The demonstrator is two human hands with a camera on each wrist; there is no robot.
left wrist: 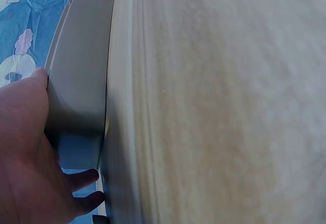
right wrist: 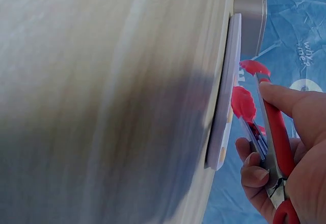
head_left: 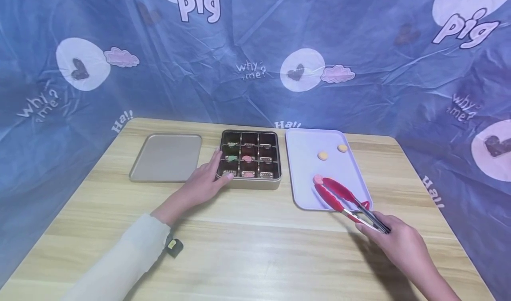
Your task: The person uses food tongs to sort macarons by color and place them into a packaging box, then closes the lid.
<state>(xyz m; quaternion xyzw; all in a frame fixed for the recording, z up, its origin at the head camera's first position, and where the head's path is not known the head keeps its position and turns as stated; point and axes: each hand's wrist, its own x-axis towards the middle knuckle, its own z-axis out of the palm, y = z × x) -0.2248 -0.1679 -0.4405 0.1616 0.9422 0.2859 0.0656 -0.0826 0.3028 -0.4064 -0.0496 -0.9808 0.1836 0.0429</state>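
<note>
My right hand (head_left: 403, 243) grips red-tipped tongs (head_left: 339, 199), their jaws spread over the lilac tray (head_left: 297, 194). A pink macaron-like piece (head_left: 317, 179) lies right at the tong tips. Farther back on the tray are two yellow round pieces (head_left: 323, 156); a bit of orange shows behind the tongs. My left hand (head_left: 203, 181) rests at the front left corner of a metal box (head_left: 251, 184), fingers straight along its side, thumb at the front rim. The box's dark divided insert (head_left: 249, 139) holds a green piece (head_left: 231, 158) and pink pieces (head_left: 247, 158).
A flat metal lid (head_left: 167, 159) lies left of the box. The box stands between lid and tray on the wooden table (head_left: 239, 243). A blue printed cloth (head_left: 239, 101) hangs behind and at both sides. A small black item (head_left: 174, 247) shows at my left sleeve.
</note>
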